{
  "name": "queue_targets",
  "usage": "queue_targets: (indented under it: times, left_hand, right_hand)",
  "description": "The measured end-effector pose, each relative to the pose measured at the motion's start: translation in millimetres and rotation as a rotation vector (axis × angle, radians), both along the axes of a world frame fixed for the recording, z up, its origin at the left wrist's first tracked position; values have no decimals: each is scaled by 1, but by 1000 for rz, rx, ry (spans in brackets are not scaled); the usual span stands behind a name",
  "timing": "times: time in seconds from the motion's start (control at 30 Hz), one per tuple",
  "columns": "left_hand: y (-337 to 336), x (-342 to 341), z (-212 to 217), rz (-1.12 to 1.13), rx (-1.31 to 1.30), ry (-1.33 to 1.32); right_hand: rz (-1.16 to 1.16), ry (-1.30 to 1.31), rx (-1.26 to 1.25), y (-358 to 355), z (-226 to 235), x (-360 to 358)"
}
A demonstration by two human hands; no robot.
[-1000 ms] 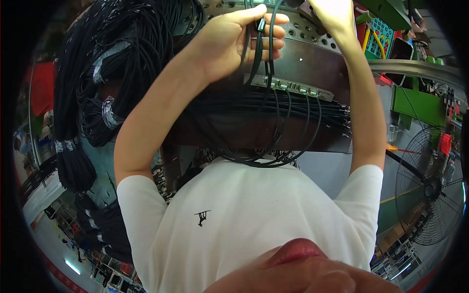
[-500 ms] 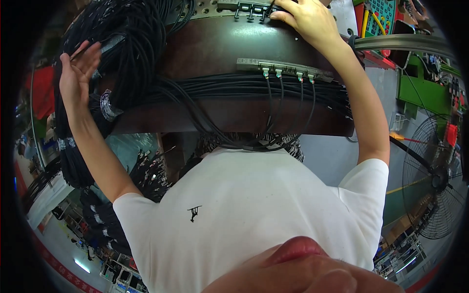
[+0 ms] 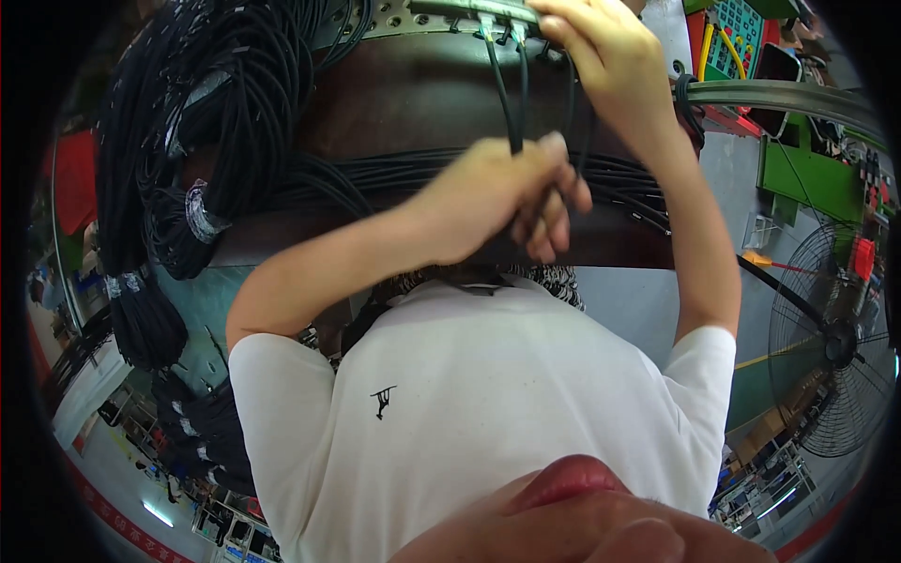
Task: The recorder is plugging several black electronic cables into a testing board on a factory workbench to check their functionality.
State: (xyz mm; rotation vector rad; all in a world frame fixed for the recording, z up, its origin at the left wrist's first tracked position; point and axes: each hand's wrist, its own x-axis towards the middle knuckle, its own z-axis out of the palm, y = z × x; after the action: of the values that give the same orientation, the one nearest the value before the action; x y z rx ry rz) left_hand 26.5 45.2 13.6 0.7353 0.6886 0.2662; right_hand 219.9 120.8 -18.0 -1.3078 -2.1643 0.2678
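Observation:
My right hand [image 3: 612, 61], at the far edge of the dark brown work surface [image 3: 404, 84], has its fingers closed on the right end of a narrow metal connector strip [image 3: 458, 8]. Black cables [image 3: 501, 83] with metal-ended plugs hang from this strip toward me. My left hand [image 3: 527, 192], slightly blurred, curls around those cables below the strip; its palm hides how many it holds. Behind and beneath it, a flat bundle of black cables [image 3: 328, 178] runs across the surface.
Thick coiled cable bundles [image 3: 253, 131] tied with clear wrap hang at the left. A perforated metal plate [image 3: 380, 21] lies along the far edge. To the right are a curved metal bar [image 3: 779, 92], green equipment [image 3: 798, 178] and a caged fan [image 3: 835, 342].
The connector strip with its cables has gone from the near part of the surface to the far edge. My left hand has come from the left-hand coils to the hanging cables.

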Motion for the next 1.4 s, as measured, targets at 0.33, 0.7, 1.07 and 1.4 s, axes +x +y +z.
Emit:
queue_targets:
  times: [0.33, 0.7, 1.07, 1.4]
  left_hand:
    - [196, -5, -43, 334, -79, -506]
    - [195, -30, -29, 270, 1874, 571]
    - [208, -22, -36, 369, 1907, 479]
    - [204, -36, -26, 166, 2067, 943]
  right_hand:
    - [-39, 181, -6, 148, 15, -3]
    - [74, -288, 358, 86, 18, -8]
    - [-119, -255, 247, 105, -13, 10]
    - [-326, -277, 149, 95, 4, 11]
